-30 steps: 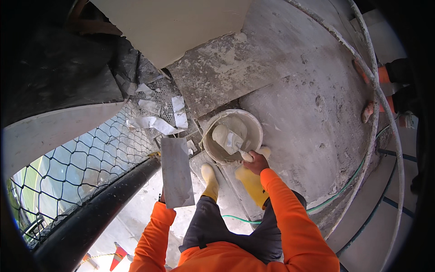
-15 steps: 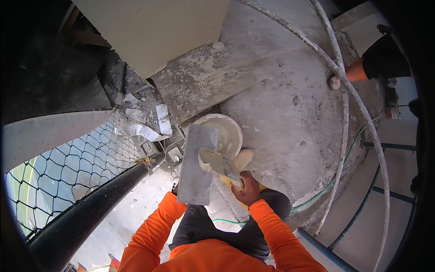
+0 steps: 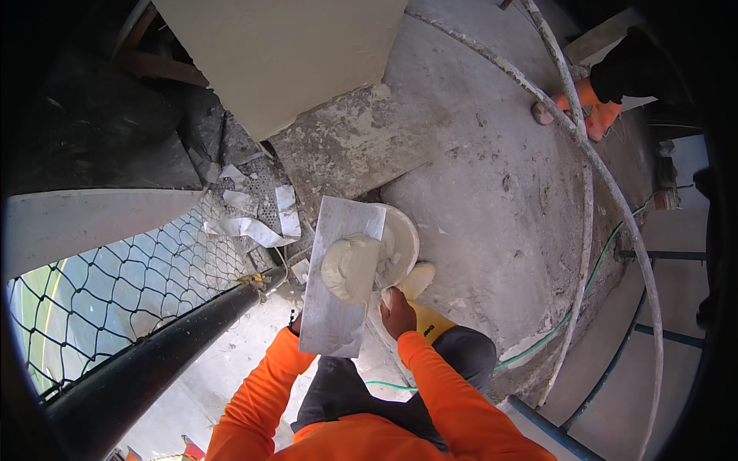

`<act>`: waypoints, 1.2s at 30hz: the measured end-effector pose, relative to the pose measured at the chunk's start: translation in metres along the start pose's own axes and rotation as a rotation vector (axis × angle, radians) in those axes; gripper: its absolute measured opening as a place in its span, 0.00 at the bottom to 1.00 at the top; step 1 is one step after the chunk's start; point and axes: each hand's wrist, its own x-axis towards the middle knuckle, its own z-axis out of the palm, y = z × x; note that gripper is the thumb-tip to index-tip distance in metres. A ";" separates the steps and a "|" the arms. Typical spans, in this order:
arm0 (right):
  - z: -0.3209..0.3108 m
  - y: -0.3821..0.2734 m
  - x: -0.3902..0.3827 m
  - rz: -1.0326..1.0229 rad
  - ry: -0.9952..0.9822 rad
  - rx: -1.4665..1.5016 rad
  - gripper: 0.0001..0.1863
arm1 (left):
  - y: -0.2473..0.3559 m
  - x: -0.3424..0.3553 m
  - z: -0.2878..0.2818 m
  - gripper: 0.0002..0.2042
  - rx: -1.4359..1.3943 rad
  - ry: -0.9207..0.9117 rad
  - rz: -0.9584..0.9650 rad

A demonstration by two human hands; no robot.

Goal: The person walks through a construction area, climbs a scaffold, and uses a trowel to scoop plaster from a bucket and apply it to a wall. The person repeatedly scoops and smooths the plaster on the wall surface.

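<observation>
A long, rectangular, grey plasterer's hawk (image 3: 327,230) is held up by my left hand (image 3: 295,326), whose fingers are hidden beneath it. On its face lies a rounded mound of wet, cream-coloured plaster (image 3: 350,269). My right hand (image 3: 397,313) is closed on the handle of a trowel (image 3: 386,295), right beside the hawk's right edge. The trowel's blade is mostly lost against the plaster and the hawk. Partly behind the hawk stands a round bucket (image 3: 413,237) with pale plaster inside.
Yellow boots (image 3: 430,321) are on my feet near the bucket. Torn white strips (image 3: 250,229) lie by the chain-link netting (image 3: 131,284) and thick dark pipe (image 3: 169,353). Pale, splattered poles (image 3: 607,180) and a green hose (image 3: 538,336) run at right. Another person's orange-clad leg (image 3: 600,119) shows far right.
The plaster that was heaped on the trowel now sits on the hawk. My right hand has moved slightly left and up. The other person's legs have shifted into view.
</observation>
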 end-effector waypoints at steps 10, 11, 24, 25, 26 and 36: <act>-0.096 -0.105 0.000 -0.426 -0.116 0.156 0.33 | 0.015 -0.021 0.054 0.23 0.053 -0.040 0.160; -0.106 -0.115 -0.010 -0.444 -0.191 0.157 0.33 | 0.018 -0.023 0.064 0.23 0.084 -0.014 0.187; -0.158 -0.206 -0.021 -0.628 0.225 0.507 0.20 | 0.034 -0.010 0.153 0.21 0.173 -0.071 0.387; -0.163 -0.209 -0.019 -0.630 0.240 0.525 0.20 | 0.035 -0.012 0.157 0.20 0.195 -0.146 0.405; -0.168 -0.210 -0.017 -0.614 0.235 0.535 0.20 | 0.036 -0.013 0.160 0.20 0.204 -0.104 0.392; -0.220 -0.202 0.023 -0.515 -0.094 0.422 0.20 | 0.059 -0.003 0.129 0.23 0.614 0.082 0.603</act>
